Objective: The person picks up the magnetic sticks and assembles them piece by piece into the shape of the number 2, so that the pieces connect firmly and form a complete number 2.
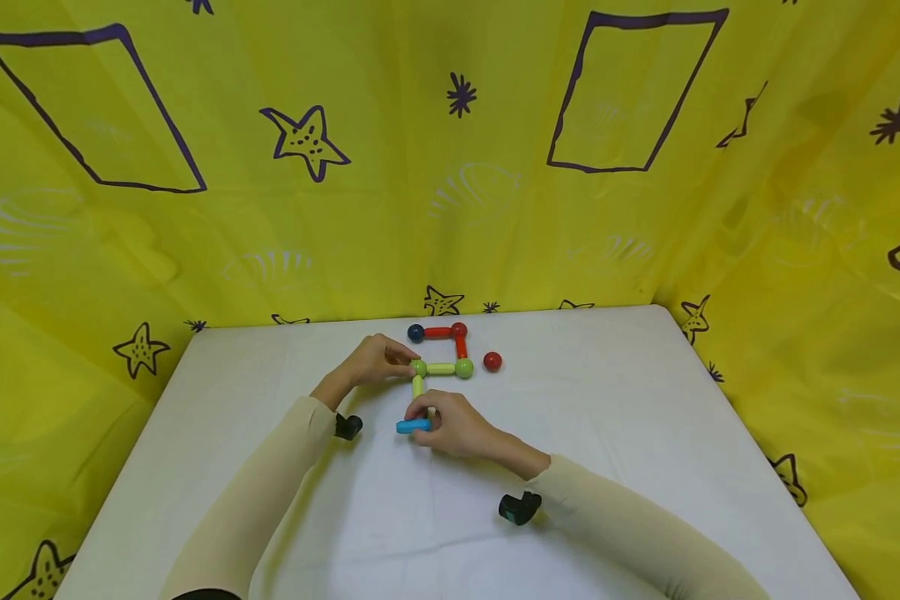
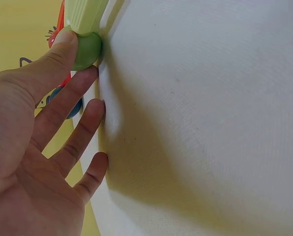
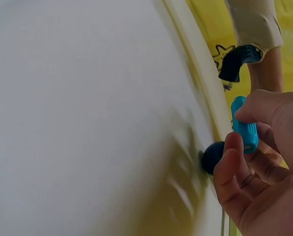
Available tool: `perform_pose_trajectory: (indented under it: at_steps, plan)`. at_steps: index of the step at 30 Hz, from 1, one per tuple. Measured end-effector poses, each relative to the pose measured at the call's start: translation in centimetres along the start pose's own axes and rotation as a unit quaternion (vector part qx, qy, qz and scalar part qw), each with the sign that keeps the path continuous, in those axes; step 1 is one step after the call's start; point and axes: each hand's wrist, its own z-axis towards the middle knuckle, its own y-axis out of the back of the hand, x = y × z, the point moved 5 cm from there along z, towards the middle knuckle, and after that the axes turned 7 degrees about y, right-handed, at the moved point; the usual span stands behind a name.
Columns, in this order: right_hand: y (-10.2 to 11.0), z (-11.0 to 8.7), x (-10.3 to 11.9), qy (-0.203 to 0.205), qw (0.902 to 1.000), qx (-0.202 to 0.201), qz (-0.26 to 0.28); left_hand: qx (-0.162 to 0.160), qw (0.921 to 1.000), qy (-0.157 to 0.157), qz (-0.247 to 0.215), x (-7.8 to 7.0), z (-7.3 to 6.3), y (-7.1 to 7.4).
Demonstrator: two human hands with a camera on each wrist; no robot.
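Observation:
My left hand (image 1: 381, 360) pinches a green ball (image 2: 88, 50) between thumb and fingertip at a corner of a construction of rods and balls. A pale green rod (image 1: 441, 369) runs from that ball to another green ball (image 1: 463, 368). A second pale green rod (image 1: 417, 387) reaches toward me, its near end hidden by my right hand (image 1: 456, 423). That hand holds a light blue rod (image 3: 244, 125) between thumb and fingers, above the table. Right beside those fingers in the right wrist view is a dark ball (image 3: 212, 158); whether they touch it I cannot tell.
Farther back, red rods (image 1: 438, 332) join a red ball (image 1: 459, 331) and a dark blue ball (image 1: 416, 333). A loose red ball (image 1: 492, 362) lies to the right on the white table (image 1: 607, 400). A yellow patterned curtain (image 1: 390, 233) encloses the back and sides.

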Motion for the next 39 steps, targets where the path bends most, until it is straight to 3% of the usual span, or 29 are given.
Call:
perform_pose_trajectory:
  at_steps: [18, 27, 39]
  plan:
    - [5.2, -3.7, -3.2, -0.046, 0.9973, -0.056, -0.012, 0.004, 0.9999, 0.016, -0.001, 0.1, 0.0, 0.0]
    - [5.4, -4.0, -3.8, -0.058, 0.9965, -0.060, -0.005, 0.010, 0.9996, 0.025, -0.007, 0.1, 0.1, -0.1]
    - [4.5, -2.9, -4.5, -0.054, 0.9966, -0.061, -0.011, 0.002, 0.9997, 0.022, -0.002, 0.1, 0.1, -0.1]
